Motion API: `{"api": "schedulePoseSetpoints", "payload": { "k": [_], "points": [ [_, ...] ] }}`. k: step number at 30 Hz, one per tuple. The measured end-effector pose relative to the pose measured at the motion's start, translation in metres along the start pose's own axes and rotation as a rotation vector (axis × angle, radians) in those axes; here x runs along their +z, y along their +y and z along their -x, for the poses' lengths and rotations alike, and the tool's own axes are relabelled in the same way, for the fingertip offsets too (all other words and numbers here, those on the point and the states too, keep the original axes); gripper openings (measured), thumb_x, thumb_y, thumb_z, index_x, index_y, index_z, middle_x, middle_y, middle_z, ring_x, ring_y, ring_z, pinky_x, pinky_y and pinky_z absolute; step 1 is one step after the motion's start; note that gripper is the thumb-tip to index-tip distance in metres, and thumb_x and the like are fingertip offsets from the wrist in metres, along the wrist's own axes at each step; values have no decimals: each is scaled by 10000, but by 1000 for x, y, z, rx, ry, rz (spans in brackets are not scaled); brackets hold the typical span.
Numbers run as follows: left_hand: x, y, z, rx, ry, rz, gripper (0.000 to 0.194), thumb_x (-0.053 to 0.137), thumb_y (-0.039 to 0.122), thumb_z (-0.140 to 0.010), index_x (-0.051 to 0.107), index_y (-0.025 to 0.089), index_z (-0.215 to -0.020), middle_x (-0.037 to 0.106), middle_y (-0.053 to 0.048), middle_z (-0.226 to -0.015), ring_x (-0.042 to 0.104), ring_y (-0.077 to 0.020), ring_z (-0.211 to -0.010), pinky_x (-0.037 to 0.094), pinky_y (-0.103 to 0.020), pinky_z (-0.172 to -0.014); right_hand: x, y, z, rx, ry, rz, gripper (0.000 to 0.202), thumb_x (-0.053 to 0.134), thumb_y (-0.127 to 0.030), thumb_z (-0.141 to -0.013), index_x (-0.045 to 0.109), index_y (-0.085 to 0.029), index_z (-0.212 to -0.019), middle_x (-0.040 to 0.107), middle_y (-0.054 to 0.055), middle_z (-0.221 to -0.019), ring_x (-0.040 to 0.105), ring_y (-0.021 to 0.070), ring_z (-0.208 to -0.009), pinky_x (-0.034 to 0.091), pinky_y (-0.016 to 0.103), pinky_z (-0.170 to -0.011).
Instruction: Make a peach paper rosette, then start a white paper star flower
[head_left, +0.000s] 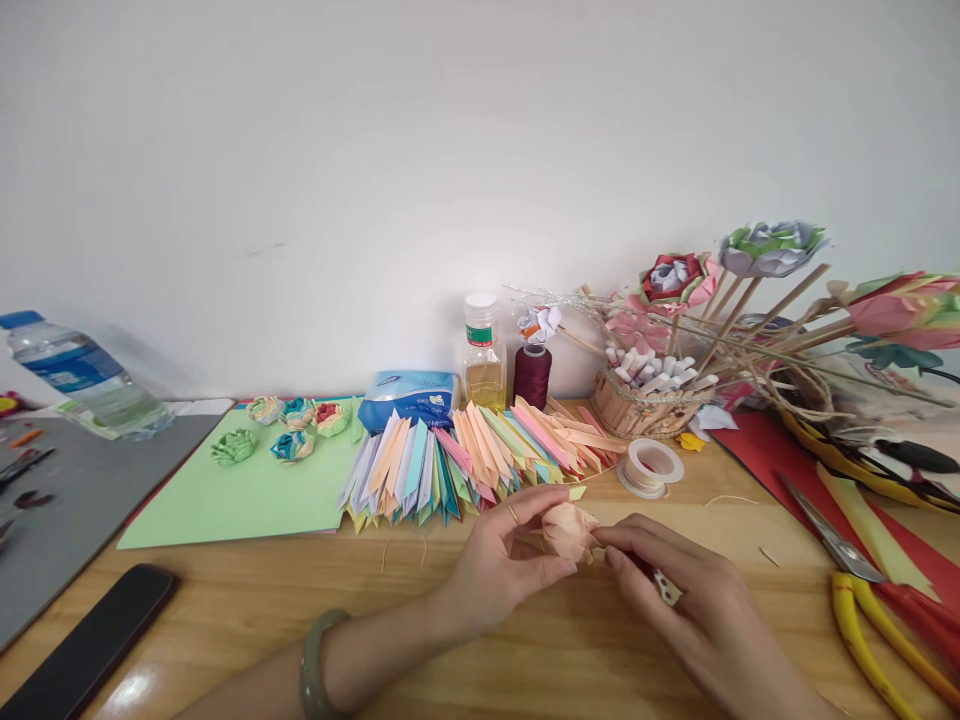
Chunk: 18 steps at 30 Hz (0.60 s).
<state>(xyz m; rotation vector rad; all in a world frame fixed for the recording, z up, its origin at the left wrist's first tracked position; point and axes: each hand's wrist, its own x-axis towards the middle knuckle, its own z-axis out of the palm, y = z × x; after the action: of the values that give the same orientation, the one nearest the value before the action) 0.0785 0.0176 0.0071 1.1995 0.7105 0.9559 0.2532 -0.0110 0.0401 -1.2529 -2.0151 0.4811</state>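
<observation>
A peach folded-paper flower (568, 531) is held above the wooden table, between my two hands. My left hand (512, 550) grips it from the left, with the thumb below and the fingers above. From the right, the thumb and index finger of my right hand (675, 580) pinch its edge. A small pale green paper tip (577, 493) shows at the left fingertips. Under the right palm a small whitish item (666, 588) is partly hidden, too little of it showing to name.
Folded paper strips (427, 465) lie behind my hands, beside a thread spool (650, 468). Yellow-handled scissors (851, 600) rest at the right. Small paper flowers (233, 446) sit on green sheets (225, 510); a black phone (97, 640) lies front left. A bottle (484, 350) stands behind.
</observation>
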Motion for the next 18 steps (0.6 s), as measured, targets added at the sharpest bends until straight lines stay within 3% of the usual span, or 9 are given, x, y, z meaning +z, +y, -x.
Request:
{"api": "schedulePoseSetpoints", "payload": {
  "k": [5,18],
  "points": [
    [0,-1,1,11,5,2,477,703,221,-641,576,237,-1100,495,-87,-1242,507,-254,-1077,428,-370,-884,-3,-1,-4,136,-80,-104,280,411,-304,-861,630,-194,-727,637,24,-643,595,152,-583,479,235,-527],
    [-1,-2,2,77,-5,-139,470,689,222,-662,573,260,-1116,505,-61,-1224,464,-244,-1129,326,-385,-997,5,5,-1,239,-66,-88,237,498,-359,-822,631,-203,-701,645,7,-644,584,146,-574,440,239,-531]
  ]
}}
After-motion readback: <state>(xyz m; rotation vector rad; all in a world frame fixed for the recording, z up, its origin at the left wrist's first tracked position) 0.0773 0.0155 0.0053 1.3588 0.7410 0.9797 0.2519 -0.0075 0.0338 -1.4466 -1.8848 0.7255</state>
